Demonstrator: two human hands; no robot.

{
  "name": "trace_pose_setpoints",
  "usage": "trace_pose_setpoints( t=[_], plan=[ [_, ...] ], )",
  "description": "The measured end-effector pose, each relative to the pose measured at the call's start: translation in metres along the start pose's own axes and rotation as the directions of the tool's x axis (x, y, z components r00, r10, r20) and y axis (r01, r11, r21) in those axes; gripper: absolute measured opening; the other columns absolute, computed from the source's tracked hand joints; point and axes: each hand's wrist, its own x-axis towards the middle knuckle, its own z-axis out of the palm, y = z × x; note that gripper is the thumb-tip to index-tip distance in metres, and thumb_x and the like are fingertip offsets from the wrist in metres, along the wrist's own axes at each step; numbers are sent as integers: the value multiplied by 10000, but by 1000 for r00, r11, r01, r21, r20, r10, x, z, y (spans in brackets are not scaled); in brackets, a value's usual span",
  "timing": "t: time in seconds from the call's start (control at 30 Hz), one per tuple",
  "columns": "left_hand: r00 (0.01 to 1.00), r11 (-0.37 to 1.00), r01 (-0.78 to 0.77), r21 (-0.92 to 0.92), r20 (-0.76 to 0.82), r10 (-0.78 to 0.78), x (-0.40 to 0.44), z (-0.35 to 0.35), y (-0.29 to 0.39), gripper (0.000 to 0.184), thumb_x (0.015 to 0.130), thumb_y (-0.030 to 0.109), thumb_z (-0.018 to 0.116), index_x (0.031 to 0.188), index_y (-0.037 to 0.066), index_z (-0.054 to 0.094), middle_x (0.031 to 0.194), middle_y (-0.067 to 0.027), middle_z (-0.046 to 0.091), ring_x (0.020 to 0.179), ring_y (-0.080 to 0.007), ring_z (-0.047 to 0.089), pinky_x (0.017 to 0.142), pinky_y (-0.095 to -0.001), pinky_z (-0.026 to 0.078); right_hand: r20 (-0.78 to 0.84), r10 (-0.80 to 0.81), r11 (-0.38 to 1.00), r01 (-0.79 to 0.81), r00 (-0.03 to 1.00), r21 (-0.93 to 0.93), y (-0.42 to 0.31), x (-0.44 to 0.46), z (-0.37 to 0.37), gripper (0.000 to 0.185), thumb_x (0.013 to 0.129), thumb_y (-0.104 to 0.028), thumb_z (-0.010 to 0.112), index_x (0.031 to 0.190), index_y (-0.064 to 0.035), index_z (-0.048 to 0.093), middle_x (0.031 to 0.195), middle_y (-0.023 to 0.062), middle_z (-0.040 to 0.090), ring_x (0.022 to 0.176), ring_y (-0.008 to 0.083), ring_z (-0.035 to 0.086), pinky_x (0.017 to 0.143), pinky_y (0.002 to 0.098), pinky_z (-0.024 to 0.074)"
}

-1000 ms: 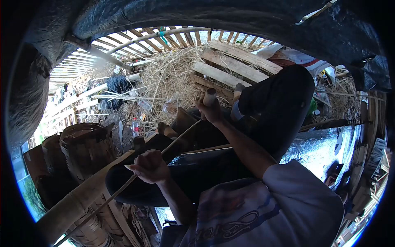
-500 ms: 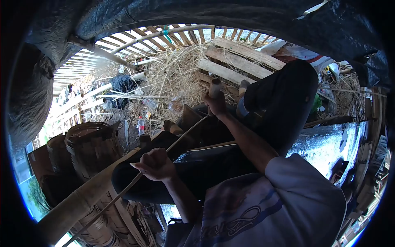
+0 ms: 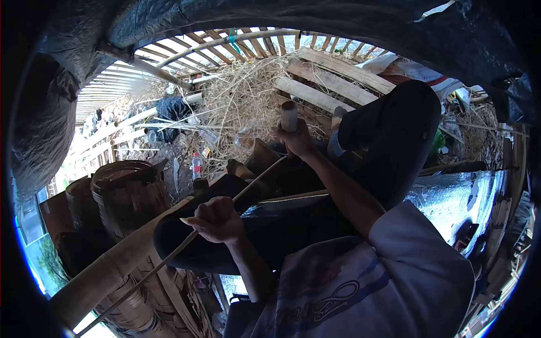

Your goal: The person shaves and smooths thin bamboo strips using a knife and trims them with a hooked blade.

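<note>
My left hand (image 3: pixel 217 219) is closed around a long thin bamboo strip (image 3: pixel 253 186), thumb stretched along it. The strip runs from the lower left, through this hand, up to my right hand. My right hand (image 3: pixel 296 139) is wrapped around a thick, round wooden handle (image 3: pixel 289 116) whose end points up. Whatever is fixed to the handle's lower part is hidden by the hand and shadow. Beneath my left hand is my dark-trousered leg (image 3: pixel 191 242), bent across a thick bamboo pole (image 3: pixel 101 276).
Woven bamboo baskets (image 3: pixel 129 191) stand at the left. Straw (image 3: pixel 242 101) and wooden planks (image 3: pixel 315 93) lie ahead, with a plastic bottle (image 3: pixel 196 165) on the ground. A slatted bamboo fence (image 3: pixel 208 48) encloses the far side. Dark plastic sheeting (image 3: pixel 282 17) hangs overhead.
The handle in my right hand has shifted slightly left and stands a bit more upright. My left hand keeps its grip on the strip. The whole view has shifted a little.
</note>
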Motion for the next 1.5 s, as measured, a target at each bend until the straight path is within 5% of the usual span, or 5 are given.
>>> trace_pose_setpoints(
  t=[0.1,0.23,0.43,0.83,1.5],
  plan=[
    [1000,1000,-1,-7,6,1,-2,6,-2,532,975,464,307,546,160,230,442,56,153,367,-52,100,369,-251,73,48,16,949,-31,999,313,2,-10,-4,232,724,-193,731,670,-45,561,585,32,576,518,104,556,492,288,439],
    [999,999,38,5,37,-38,-3,1,-10,519,970,462,336,556,168,225,448,57,148,380,-53,95,378,-254,76,-38,-200,952,185,979,-243,65,-3,-1,203,733,-183,717,660,-69,565,594,3,567,512,101,546,479,272,418],
    [1000,999,8,54,14,-9,-8,1,-16,530,975,442,334,546,156,214,439,56,141,355,-46,121,352,-234,76,-77,114,991,-109,990,74,15,-13,-1,234,727,-209,685,610,-38,578,536,61,576,466,139,557,461,314,421],
    [999,995,-34,-94,0,35,4,5,-2,524,973,459,317,543,176,220,435,62,146,364,-48,98,363,-236,89,-365,56,903,108,929,416,-12,16,-32,258,789,-136,656,580,-61,524,475,-1,506,409,83,499,399,259,381],
    [999,999,-37,15,1,37,2,4,3,517,978,446,309,550,172,215,448,59,142,366,-49,92,360,-240,82,-313,-82,981,132,946,144,10,12,-13,269,787,-145,667,585,-72,505,514,-17,501,466,63,478,444,264,367]
  ],
)
